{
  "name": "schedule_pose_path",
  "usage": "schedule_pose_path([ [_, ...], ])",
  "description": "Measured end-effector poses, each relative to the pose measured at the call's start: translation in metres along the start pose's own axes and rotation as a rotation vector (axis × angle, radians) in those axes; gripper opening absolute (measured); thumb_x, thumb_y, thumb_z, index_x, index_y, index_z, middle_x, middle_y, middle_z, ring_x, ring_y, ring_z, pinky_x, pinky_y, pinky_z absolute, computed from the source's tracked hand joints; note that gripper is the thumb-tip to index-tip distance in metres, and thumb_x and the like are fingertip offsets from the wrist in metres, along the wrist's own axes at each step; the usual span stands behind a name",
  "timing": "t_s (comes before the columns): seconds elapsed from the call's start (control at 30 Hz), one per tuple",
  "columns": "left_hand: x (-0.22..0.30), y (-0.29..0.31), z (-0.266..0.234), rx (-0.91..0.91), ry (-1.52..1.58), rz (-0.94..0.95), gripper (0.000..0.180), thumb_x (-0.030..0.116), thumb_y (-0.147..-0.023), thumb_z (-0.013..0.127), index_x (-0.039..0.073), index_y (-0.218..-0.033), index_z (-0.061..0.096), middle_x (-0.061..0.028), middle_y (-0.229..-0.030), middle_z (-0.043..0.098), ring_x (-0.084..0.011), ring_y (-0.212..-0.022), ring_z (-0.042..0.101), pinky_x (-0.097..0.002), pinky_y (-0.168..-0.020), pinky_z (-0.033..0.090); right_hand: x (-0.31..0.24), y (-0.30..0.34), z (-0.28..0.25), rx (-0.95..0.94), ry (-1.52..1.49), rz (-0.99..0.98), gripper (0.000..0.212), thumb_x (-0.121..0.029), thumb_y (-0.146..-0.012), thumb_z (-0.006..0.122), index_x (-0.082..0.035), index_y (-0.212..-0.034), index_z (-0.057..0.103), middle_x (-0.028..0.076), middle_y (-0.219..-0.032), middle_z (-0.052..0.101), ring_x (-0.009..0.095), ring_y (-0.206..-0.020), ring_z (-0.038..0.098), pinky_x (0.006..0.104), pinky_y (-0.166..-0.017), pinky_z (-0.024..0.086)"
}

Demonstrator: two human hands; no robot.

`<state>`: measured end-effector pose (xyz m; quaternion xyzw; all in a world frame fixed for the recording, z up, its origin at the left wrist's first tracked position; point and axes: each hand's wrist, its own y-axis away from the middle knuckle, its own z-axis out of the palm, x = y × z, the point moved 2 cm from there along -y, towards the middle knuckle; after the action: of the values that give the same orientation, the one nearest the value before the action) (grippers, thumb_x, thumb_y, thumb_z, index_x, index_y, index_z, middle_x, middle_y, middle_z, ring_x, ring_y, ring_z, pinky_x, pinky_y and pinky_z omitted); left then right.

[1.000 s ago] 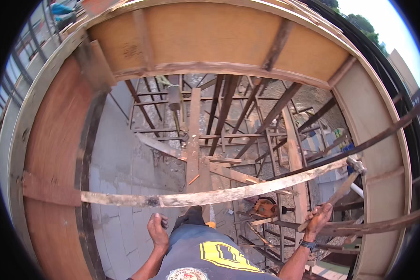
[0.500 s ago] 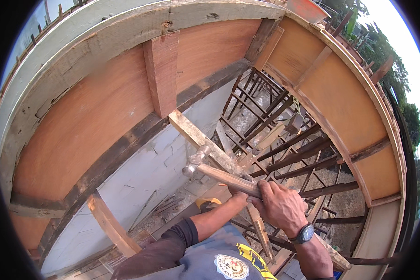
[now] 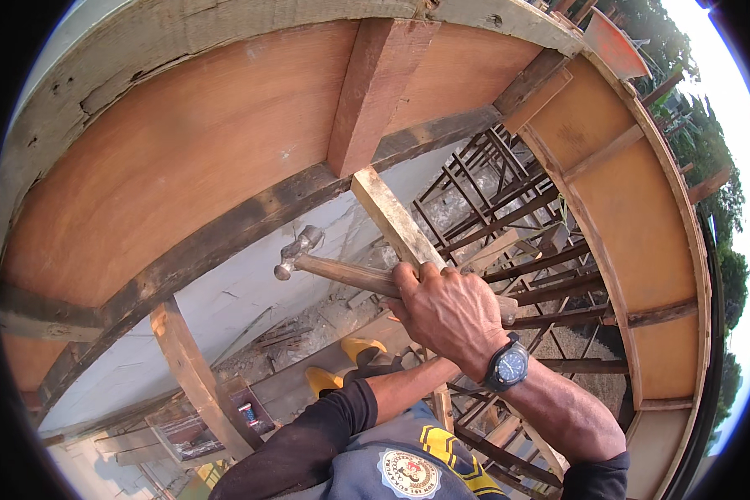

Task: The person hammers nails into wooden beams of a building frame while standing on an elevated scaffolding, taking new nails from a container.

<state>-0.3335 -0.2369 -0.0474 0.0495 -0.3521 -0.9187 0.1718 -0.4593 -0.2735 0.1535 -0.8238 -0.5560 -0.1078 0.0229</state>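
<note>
My right hand (image 3: 454, 312), with a dark watch on its wrist, is wrapped round the wooden handle of a hammer (image 3: 350, 273). The hammer's rounded metal head points to the left, past the near side of a pale timber (image 3: 396, 217). That timber runs from the foot of a reddish wooden upright (image 3: 375, 100) toward me, and its near end is hidden under my right hand. My left forearm (image 3: 408, 387) reaches in from below, but the left hand lies behind the right one, its fingers hidden.
Plywood panels framed in timber curve round the far side, orange ones (image 3: 654, 204) at right. Below are dark scaffold bars (image 3: 558, 292), a pale wall (image 3: 250, 308) and my yellow boots (image 3: 323, 381). A slanted wooden prop (image 3: 196, 375) stands at left.
The view has shifted, so the framework sits further right. My right hand and the hammer have moved up and left; the hammer's head, earlier over the pale timber, is now left of it.
</note>
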Motion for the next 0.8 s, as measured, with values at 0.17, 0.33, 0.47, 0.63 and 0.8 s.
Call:
schedule_pose_path([
  [0.17,0.001,0.000,0.002,-0.046,-0.027,-0.021,0.073,0.069,-0.097,0.033,0.006,-0.132,0.047,-0.0084,-0.120,0.056,-0.0216,-0.106,0.058,-0.0377,-0.092,0.048,0.033,-0.006,0.013,-0.049,-0.132,0.130,0.037,-0.043,-0.093,0.059,-0.007,-0.100,0.054,0.014,-0.073,0.063,0.033,-0.065,0.067,0.0446,-0.056,0.053],
  [0.33,0.023,-0.025,-0.008,-0.161,-0.114,-0.015,0.072,0.068,-0.097,0.035,0.006,-0.131,0.047,-0.0075,-0.118,0.055,-0.0206,-0.104,0.057,-0.0364,-0.091,0.048,0.045,0.028,0.009,-0.072,-0.491,0.352,0.044,-0.043,-0.095,0.058,0.000,-0.091,0.054,0.023,-0.067,0.061,0.044,-0.063,0.061,0.0484,-0.057,0.048],
  [0.47,0.044,-0.028,-0.030,-0.335,-0.402,-0.016,0.071,0.067,-0.098,0.036,0.005,-0.131,0.046,-0.0067,-0.117,0.055,-0.0199,-0.102,0.057,-0.0353,-0.090,0.048,0.040,0.131,0.033,0.214,-0.927,0.438,0.041,-0.036,-0.100,0.054,0.004,-0.111,0.058,0.014,-0.071,0.061,0.025,-0.060,0.061,0.0354,-0.057,0.047],
  [0.63,0.148,-0.014,-0.056,0.027,-0.841,0.734,0.048,0.054,-0.098,0.050,0.006,-0.106,0.050,-0.0027,-0.096,0.049,-0.0160,-0.087,0.053,-0.0346,-0.078,0.046,-0.009,0.257,0.095,-0.042,-1.243,0.788,0.050,-0.043,-0.101,0.048,0.003,-0.122,0.056,0.023,-0.094,0.068,0.038,-0.086,0.067,0.0428,-0.081,0.051],
  [0.8,0.147,0.073,0.062,-1.008,-1.607,1.105,0.055,0.052,-0.083,0.073,0.007,-0.108,0.055,-0.0115,-0.105,0.055,-0.0249,-0.097,0.055,-0.0405,-0.088,0.044,-0.019,0.260,0.225,-0.319,-1.064,0.726,0.042,-0.033,-0.099,0.051,0.001,-0.121,0.056,0.023,-0.090,0.068,0.044,-0.095,0.064,0.0481,-0.087,0.048],
])
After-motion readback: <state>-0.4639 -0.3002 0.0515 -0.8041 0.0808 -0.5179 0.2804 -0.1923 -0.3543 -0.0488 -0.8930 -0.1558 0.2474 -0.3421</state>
